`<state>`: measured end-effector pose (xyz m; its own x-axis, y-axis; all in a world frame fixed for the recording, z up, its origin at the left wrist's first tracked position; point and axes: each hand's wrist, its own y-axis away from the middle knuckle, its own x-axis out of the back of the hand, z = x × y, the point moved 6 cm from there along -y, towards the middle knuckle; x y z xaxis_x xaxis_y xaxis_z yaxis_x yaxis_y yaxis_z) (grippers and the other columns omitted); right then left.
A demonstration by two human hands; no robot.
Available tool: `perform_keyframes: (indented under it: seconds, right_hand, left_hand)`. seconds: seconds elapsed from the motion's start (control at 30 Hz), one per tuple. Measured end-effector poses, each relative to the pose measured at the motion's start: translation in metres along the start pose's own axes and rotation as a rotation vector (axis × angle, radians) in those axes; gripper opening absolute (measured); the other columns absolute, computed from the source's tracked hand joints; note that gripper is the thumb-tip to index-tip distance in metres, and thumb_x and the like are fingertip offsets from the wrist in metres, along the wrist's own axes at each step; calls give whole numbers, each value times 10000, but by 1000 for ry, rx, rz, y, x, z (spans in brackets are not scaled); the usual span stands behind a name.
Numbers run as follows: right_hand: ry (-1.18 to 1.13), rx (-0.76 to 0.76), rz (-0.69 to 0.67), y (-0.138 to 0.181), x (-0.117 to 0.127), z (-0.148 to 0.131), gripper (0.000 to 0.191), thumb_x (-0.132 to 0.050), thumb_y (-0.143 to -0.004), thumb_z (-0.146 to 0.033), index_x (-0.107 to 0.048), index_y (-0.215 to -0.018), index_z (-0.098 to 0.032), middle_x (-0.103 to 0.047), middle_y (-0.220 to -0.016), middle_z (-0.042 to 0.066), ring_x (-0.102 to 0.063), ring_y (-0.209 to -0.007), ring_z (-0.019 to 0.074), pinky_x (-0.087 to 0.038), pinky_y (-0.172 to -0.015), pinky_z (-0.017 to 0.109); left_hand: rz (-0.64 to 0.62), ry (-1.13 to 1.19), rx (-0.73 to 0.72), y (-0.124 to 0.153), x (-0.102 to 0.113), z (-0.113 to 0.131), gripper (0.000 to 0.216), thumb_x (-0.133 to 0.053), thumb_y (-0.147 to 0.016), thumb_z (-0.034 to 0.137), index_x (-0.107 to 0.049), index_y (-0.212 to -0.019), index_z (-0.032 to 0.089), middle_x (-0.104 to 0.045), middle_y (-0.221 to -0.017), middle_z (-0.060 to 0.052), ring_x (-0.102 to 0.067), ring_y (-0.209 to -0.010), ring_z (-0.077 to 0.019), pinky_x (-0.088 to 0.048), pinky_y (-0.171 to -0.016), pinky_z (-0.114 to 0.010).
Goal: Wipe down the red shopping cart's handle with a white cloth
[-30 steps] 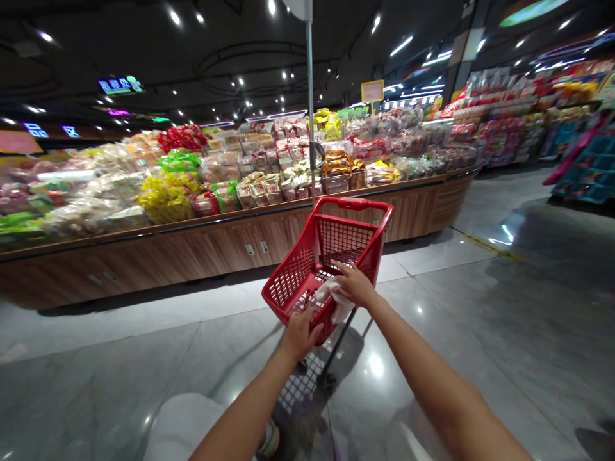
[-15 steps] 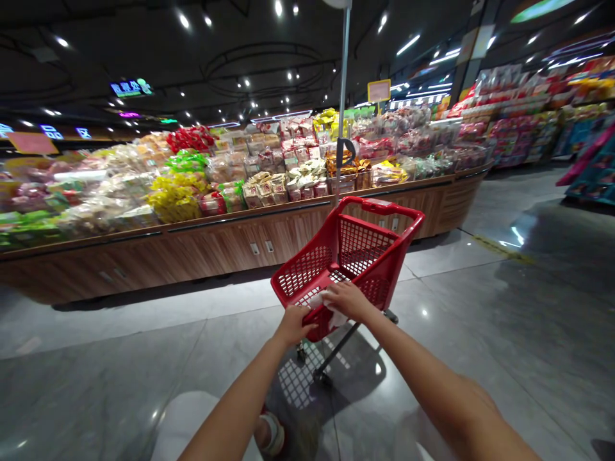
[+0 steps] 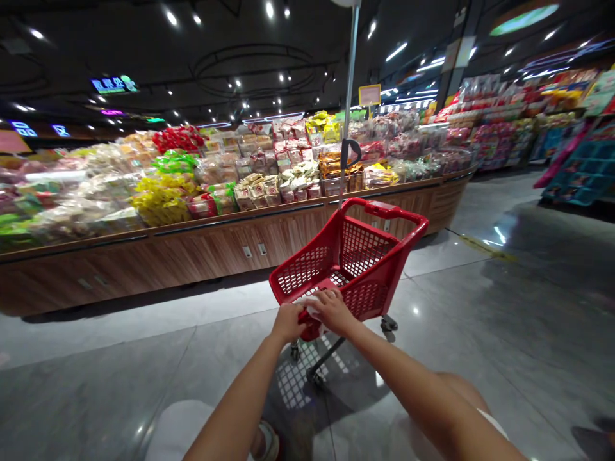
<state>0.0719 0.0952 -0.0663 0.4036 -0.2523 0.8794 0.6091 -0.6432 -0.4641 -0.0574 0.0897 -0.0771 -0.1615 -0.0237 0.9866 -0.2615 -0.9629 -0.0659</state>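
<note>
A small red shopping cart [image 3: 369,301] with meshed plastic sides stands in front of me, its basket holding nothing I can see. My left hand [image 3: 289,322] grips the cart's near rim, fingers curled over the edge. Close beside it, my right hand [image 3: 333,311] presses a white cloth or tissue [image 3: 311,302] onto the same rim; part of the white piece is hidden under the fingers. A tall metal pole [image 3: 350,77] with a dark hook-shaped part rises from the cart's far side.
Behind the cart runs a long wood-panelled display counter [image 3: 216,250] heaped with packaged snacks. Stocked shelves [image 3: 500,128] stand at the right, with a teal rack [image 3: 576,173] nearer. Grey tiled floor [image 3: 120,384] surrounds the cart, and my own legs are at the bottom.
My right hand has slid left along the rim with the white cloth, closer to my left hand. My left hand keeps its grip. The view has shifted slightly to the right.
</note>
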Motion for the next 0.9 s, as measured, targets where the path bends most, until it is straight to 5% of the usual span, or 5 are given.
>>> perform_keyframes:
  seconds: [0.13,0.3,0.63,0.77,0.9]
  right_hand:
    - [-29,-2,-27,2,24,46,306,-607,-852,-389,-612,-1141,-286,-614,-1056,37,-524,-992,188,-285,-971,348]
    - [45,-129,44,12,57,102,250,-541,-888,-385,-652,-1068,-252,-567,-1199,74,-495,-1075,218,-276,-1002,397]
    - [-13,18,-42,0,7,-4,340,-554,-883,-393,-561,-1204,-279,-597,-1118,61,-496,-1012,228,-317,-905,373]
    - [16,84,-88,1,9,9,260,-570,-878,-391,-618,-1097,-258,-627,-1086,51,-532,-989,202,-341,-878,327]
    - [127,79,-196,12,40,68,238,-574,-877,-385,-639,-1053,-239,-647,-1053,50,-562,-962,186,-306,-949,350]
  left_hand:
    - [-11,0,-6,-1,2,0,236,-681,-698,437,-657,-752,209,-671,-765,-9,-601,-783,-191,-389,-742,-290]
    - [6,-12,-5,-2,4,6,214,-691,-683,412,-661,-739,208,-671,-767,-12,-600,-788,-192,-385,-754,-294]
    - [-9,-21,24,-3,-3,9,224,-647,-723,393,-687,-823,196,-702,-840,-50,-619,-851,-225,-395,-796,-320]
    - [-46,38,-29,0,0,16,272,-674,-724,437,-684,-910,238,-700,-867,-20,-613,-856,-203,-391,-793,-297]
    - [-50,30,-48,4,0,25,276,-684,-733,464,-673,-864,221,-690,-889,-32,-602,-893,-208,-383,-816,-299]
